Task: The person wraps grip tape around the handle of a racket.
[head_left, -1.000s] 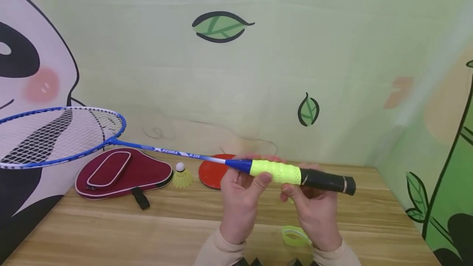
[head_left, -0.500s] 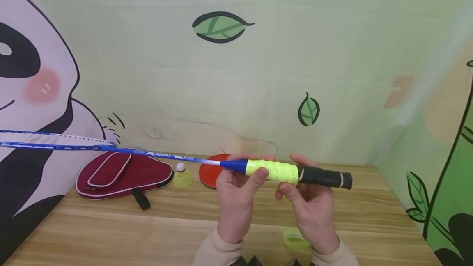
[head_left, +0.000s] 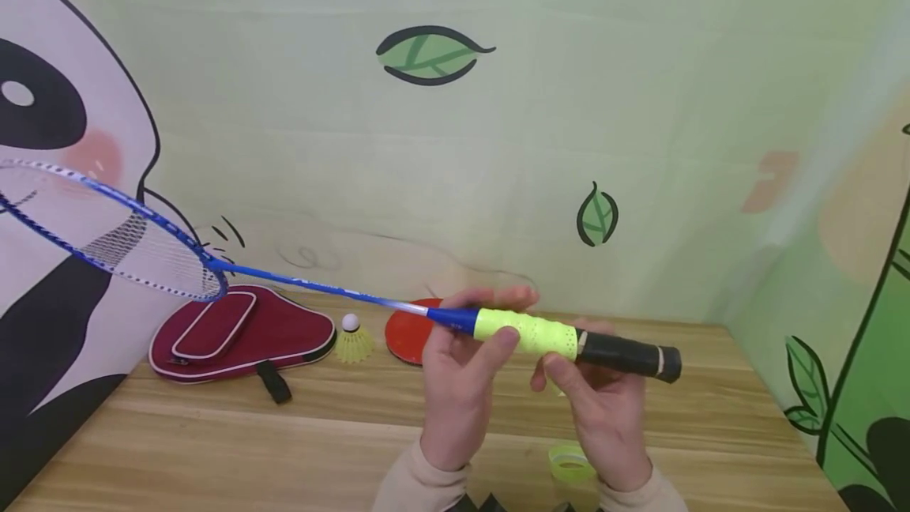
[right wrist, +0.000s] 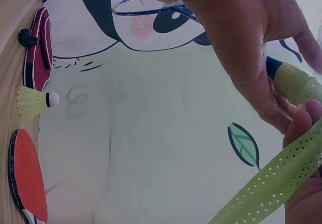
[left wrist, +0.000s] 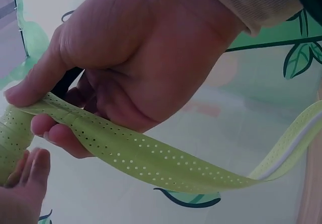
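My left hand holds a blue badminton racket by its handle, the thumb on the yellow-green wrapped part and the fingers behind. The racket head points left and up. Below the wrap, the handle's lower end is black. My right hand is at the lower edge of the wrap. In the left wrist view, its thumb and fingers pinch a perforated yellow-green grip tape, which runs from the wrapped handle and hangs in a curve. A loop of the tape shows beside the right wrist.
On the wooden table, a dark red racket case, a yellow shuttlecock and a red table tennis bat lie along the back. Behind stands a printed green backdrop with a panda and leaves.
The racket has turned about its shaft: its head went from showing its face, through edge-on, to a steep tilt. Both hands stay near the same place on the handle.
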Demonstrator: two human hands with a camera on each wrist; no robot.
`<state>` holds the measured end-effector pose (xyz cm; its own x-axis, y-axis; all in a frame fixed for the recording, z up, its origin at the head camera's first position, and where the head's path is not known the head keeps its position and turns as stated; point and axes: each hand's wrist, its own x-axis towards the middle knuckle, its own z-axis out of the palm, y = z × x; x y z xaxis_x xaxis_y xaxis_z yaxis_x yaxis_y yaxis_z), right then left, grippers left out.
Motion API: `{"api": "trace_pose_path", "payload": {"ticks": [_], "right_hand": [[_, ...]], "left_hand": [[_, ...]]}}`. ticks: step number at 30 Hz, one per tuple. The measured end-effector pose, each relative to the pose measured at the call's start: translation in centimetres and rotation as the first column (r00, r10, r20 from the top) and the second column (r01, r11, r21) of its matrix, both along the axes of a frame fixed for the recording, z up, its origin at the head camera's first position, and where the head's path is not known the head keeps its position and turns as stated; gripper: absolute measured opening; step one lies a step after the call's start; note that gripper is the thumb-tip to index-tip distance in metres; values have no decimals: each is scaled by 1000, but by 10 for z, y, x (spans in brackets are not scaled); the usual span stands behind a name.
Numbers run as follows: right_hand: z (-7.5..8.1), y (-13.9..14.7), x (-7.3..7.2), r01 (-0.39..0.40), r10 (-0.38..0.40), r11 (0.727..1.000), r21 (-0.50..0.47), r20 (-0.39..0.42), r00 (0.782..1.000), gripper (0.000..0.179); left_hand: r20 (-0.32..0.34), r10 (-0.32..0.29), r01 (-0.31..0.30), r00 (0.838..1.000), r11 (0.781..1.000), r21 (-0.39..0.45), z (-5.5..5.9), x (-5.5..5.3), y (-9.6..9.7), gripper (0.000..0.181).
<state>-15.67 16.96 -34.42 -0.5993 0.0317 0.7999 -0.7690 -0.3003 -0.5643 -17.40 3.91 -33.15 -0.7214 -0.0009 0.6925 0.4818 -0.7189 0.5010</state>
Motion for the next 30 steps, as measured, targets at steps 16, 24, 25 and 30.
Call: {"api": "trace_pose_path", "payload": {"ticks": [16,24,25,30], "right_hand": [[2,0,2,-11,12,1000,-15,64,998,40],[2,0,2,-1,2,1000,-21,60,998,25],[2,0,2,-7,8,1000,-28,59,998,22],[0,-2,3,-43,45,998,-44,48,998,15]], "left_hand": [[38,92,-92,995,996,-17,2,1,0,29],[116,127,-124,985,992,-26,0,1,1,27],[123,124,-122,985,992,-25,0,1,2,28],[141,133,-131,981,991,-23,-2,1,3,31]]}}
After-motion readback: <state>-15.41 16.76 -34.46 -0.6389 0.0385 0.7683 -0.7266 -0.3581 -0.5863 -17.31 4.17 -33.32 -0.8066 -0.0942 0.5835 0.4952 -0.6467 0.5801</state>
